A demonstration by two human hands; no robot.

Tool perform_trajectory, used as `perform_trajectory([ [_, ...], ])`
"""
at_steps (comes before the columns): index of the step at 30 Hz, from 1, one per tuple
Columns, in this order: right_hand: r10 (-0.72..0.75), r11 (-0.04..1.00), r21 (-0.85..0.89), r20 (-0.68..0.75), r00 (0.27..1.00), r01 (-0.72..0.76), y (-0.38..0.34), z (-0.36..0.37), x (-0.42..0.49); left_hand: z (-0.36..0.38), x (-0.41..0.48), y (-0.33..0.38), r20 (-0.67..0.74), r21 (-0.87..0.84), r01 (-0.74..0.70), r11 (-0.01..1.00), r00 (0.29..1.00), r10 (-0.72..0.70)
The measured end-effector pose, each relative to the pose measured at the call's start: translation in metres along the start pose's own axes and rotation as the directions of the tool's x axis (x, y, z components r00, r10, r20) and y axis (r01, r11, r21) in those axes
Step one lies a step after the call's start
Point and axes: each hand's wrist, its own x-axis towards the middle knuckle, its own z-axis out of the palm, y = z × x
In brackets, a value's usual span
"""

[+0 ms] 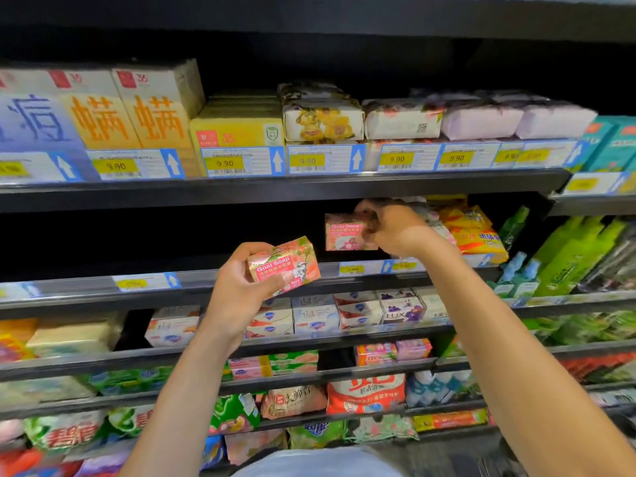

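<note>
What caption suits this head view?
Left hand holds a Goat Soap box; right hand grips a second Goat Soap box at the shelf.

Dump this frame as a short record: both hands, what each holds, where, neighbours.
setting: store shelving stocked with soap packs
left hand: holds a Goat Soap box, tilted, out in front of the shelf rail
right hand: grips a second Goat Soap box by its right end, inside the shelf bay
second box resting or lifted: cannot tell
neighbours: yellow packs just right of the right hand
price tags: on the shelf above, read 9.90
</note>
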Motion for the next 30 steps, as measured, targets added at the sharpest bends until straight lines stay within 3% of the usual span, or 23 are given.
perform_trajectory([
  [5, -0.022, 0.998, -0.053, 0.083, 0.996, 0.026, 0.014, 0.012, 0.012, 0.005, -0.004, -0.007, -0.017, -0.002, -0.012, 1.000, 1.000, 0.012],
  [17, -0.042, 0.966, -0.252, 0.051, 0.998, 0.053, 0.022, 0.019, 0.049, 0.010, -0.003, -0.008, -0.028, 0.045, -0.064, 0.997, 0.998, 0.065],
  [30, -0.108, 0.963, -0.246, 0.008, 0.994, 0.107, 0.032, 0.021, 0.090, 0.014, -0.001, -0.008, -0.068, -0.003, -0.108, 0.994, 0.992, 0.108],
])
